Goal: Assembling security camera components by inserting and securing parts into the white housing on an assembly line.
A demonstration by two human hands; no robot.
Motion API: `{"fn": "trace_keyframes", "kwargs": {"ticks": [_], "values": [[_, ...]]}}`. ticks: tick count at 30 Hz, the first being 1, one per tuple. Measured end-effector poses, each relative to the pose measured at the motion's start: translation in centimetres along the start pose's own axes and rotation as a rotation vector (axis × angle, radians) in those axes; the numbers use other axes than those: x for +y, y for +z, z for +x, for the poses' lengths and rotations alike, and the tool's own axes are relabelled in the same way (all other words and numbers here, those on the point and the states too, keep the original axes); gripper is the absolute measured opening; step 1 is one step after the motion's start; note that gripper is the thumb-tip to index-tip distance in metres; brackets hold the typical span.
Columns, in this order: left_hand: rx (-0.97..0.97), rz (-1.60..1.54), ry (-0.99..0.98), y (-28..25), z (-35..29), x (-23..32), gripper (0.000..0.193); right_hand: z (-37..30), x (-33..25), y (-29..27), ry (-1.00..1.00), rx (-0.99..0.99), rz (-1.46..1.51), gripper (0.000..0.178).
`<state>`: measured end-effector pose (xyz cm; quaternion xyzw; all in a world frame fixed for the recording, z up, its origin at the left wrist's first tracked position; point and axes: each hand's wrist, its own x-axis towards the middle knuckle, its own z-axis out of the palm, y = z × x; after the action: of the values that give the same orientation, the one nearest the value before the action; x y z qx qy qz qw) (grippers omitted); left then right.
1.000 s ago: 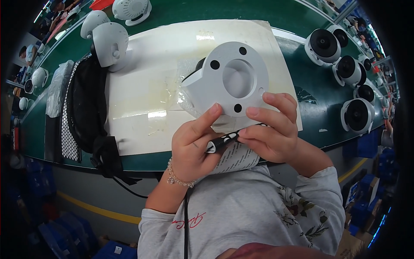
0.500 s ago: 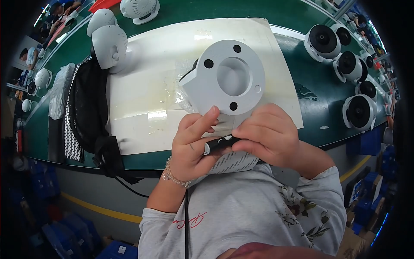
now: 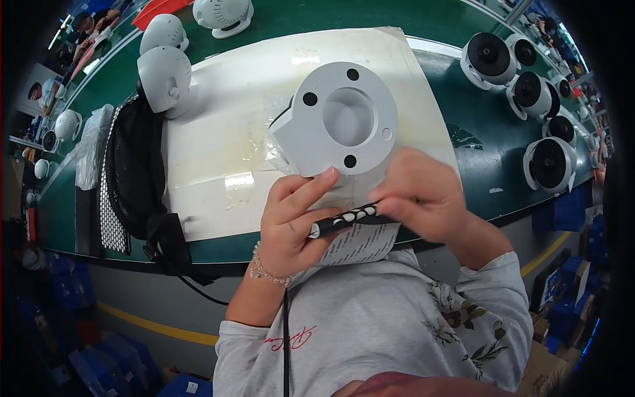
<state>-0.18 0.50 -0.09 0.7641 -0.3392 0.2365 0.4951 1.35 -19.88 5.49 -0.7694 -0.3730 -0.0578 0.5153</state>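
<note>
My left hand (image 3: 284, 228) grips a narrow black strip (image 3: 347, 218) with a row of white round spots, the forefinger stretched out toward a white device. The strip looks like a backing sheet for round pads. At its right end my right hand (image 3: 426, 195) is closed, thumb and fingers pinched together, slightly blurred; whether a loose pad is between them cannot be seen. Just beyond my hands, the white device (image 3: 307, 142) lies with its round base up. Three black round pads (image 3: 350, 161) sit on the base around a deep round recess. A printed white sheet (image 3: 347, 250) hangs under the strip.
A cream board (image 3: 218, 145) covers part of the green table (image 3: 483, 185). A black mesh bag (image 3: 135, 165) lies on the left, with white devices (image 3: 164, 79) behind it. Several white devices with black round fronts (image 3: 549, 164) stand on the right. Co-workers sit far left.
My right hand has shifted slightly right and up along the strip, so more white spots show. My left hand keeps its grip. The device appears slightly farther left in view.
</note>
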Motion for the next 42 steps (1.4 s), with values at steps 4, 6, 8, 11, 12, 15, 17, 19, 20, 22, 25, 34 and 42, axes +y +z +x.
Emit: {"fn": "trace_keyframes", "kwargs": {"ticks": [4, 6, 8, 11, 12, 15, 17, 19, 20, 22, 25, 34, 42], "values": [[-0.023, 0.116, 0.056, -0.1, 0.1, 0.1, 0.026, 0.4, 0.5, -1.6, 0.143, 0.084, 0.121, 0.015], [-0.023, 0.126, 0.056, -0.1, 0.1, 0.1, 0.026, 0.8, 0.8, -1.8, 0.244, 0.24, 0.113, 0.02], [-0.024, 0.136, 0.054, 0.0, 0.1, 0.2, 0.026, 1.1, 1.4, -2.2, 0.289, 0.29, 0.213, 0.024], [-0.026, 0.157, 0.031, 0.1, 0.1, 0.3, 0.026, 1.0, 2.6, -3.0, 0.098, 0.202, 0.051, 0.02], [0.004, 0.143, 0.018, 0.3, 0.0, 0.2, 0.029, 1.3, 2.4, -2.9, 0.111, 0.209, -0.028, 0.018], [0.035, 0.124, 0.009, 0.5, 0.0, 0.0, 0.031, 1.6, 2.5, -2.2, 0.181, 0.189, -0.003, 0.017], [0.037, 0.117, 0.014, 0.6, 0.1, -0.1, 0.03, 1.6, 2.7, -1.9, 0.24, 0.163, 0.102, 0.016], [0.037, 0.097, -0.009, 0.7, -0.1, -0.2, 0.03, 1.4, 2.7, -1.6, 0.334, 0.174, 0.215, 0.018], [0.037, 0.097, -0.012, 0.7, -0.2, -0.3, 0.03, 1.3, 2.7, -1.5, 0.336, 0.173, 0.216, 0.018], [0.054, 0.107, -0.003, 0.8, -0.3, -0.4, 0.03, 1.0, 2.8, -1.4, 0.138, 0.199, -0.112, 0.02], [0.048, 0.091, -0.009, 0.9, -0.2, -0.3, 0.031, 0.2, 3.8, -1.6, -0.104, 0.187, -0.565, 0.024], [0.035, 0.131, 0.01, 0.7, 0.0, -0.1, 0.031, 3.1, 3.4, -3.9, -0.182, 0.226, -0.458, 0.036], [0.004, 0.126, 0.061, 0.2, 0.0, -0.1, 0.034, 9.5, 2.3, -3.2, -0.236, -0.237, -0.52, 0.038]]}}
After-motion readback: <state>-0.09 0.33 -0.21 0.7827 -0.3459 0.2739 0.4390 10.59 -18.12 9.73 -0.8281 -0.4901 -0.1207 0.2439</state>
